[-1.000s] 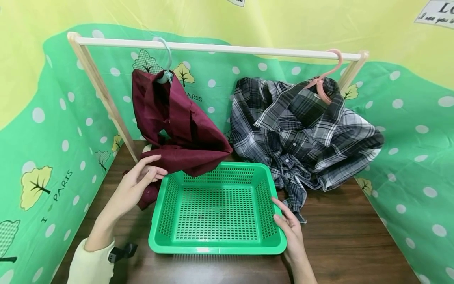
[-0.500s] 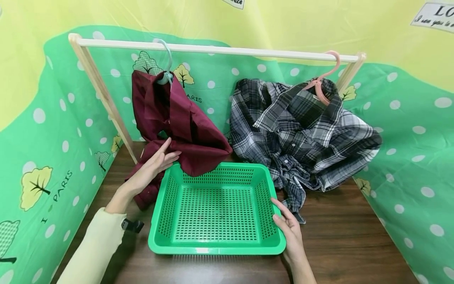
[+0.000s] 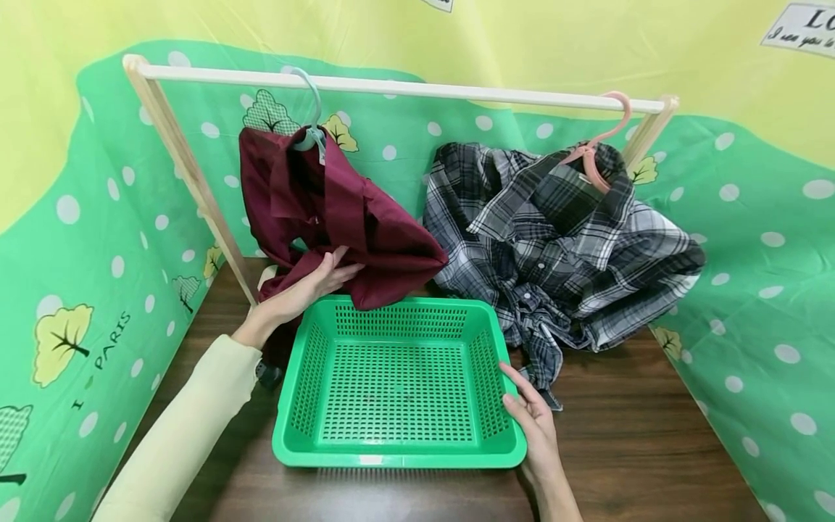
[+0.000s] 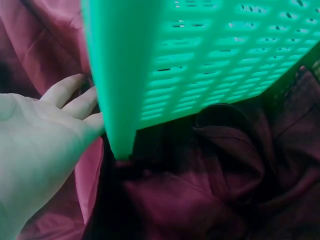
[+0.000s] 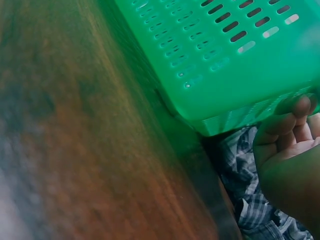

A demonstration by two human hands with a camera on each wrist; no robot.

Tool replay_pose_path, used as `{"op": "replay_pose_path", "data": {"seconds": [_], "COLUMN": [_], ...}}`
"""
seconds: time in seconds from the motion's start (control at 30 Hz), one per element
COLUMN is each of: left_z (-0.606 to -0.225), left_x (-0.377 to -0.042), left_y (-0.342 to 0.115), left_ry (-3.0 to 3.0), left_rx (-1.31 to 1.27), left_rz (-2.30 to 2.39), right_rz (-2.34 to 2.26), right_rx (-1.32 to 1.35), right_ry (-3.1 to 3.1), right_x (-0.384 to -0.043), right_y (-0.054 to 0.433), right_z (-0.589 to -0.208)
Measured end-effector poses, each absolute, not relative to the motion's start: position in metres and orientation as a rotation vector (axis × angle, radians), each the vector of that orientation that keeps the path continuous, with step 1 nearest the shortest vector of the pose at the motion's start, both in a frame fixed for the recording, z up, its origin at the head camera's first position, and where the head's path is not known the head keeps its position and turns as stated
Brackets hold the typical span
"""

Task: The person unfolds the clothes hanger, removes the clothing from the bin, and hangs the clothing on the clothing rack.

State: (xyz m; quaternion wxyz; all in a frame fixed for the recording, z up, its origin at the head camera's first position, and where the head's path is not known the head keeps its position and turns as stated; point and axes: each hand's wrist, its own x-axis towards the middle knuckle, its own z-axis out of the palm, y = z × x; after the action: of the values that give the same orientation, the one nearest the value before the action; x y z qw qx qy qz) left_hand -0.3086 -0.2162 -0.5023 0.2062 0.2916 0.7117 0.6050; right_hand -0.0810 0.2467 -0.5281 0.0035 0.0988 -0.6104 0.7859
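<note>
A maroon shirt (image 3: pixel 398 232) hangs from a light blue hanger (image 3: pixel 313 134) on the left of a rack. My left hand (image 3: pixel 309 283) presses on its lower folds with fingers extended, behind the basket's back left corner. In the left wrist view those fingers (image 4: pixel 67 90) lie against maroon cloth, their tips partly hidden by the green basket wall (image 4: pixel 120 75). The green plastic basket (image 3: pixel 391 460) stands on the table. My right hand (image 3: pixel 536 428) grips its right rim, thumb and fingers about the edge. Its curled fingers (image 5: pixel 285 125) show by the basket in the right wrist view.
A black and grey plaid shirt (image 3: pixel 554 254) hangs on a pink hanger (image 3: pixel 620 123) at the right, its knotted hem resting near the basket. The wooden rack's rail (image 3: pixel 443 90) spans the brown table (image 3: pixel 639 435). Polka-dot cloth (image 3: pixel 776 290) encloses the back and sides.
My left hand has moved right and away from me, pushing the maroon shirt's lower folds right. Its pinch-like finger pose has straightened. The right hand and basket stay in place.
</note>
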Motion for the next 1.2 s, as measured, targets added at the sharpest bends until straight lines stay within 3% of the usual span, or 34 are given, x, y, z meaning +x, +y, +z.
{"op": "replay_pose_path", "data": {"seconds": [0.13, 0.4, 0.73, 1.07, 1.2], "left_z": [-0.498, -0.452, -0.464, -0.478, -0.483], "left_x": [-0.307, -0.258, -0.226, -0.134, -0.099], "left_y": [-0.210, -0.204, -0.229, -0.226, -0.214], "left_ry": [2.009, 2.111, 2.121, 2.612, 2.809], "left_rx": [0.874, 0.883, 0.847, 0.581, 0.303], "left_rz": [1.620, 1.623, 1.818, 1.816, 1.680], "right_rz": [2.326, 2.380, 2.470, 2.461, 2.459], "right_rx": [0.314, 0.403, 0.396, 0.271, 0.271], "right_ry": [-1.997, -2.020, -1.899, -1.888, -1.815], "right_x": [-0.083, -0.083, -0.084, -0.081, -0.081], "right_y": [0.245, 0.246, 0.245, 0.244, 0.241], "right_z": [-0.529, -0.529, -0.530, -0.529, -0.529]}}
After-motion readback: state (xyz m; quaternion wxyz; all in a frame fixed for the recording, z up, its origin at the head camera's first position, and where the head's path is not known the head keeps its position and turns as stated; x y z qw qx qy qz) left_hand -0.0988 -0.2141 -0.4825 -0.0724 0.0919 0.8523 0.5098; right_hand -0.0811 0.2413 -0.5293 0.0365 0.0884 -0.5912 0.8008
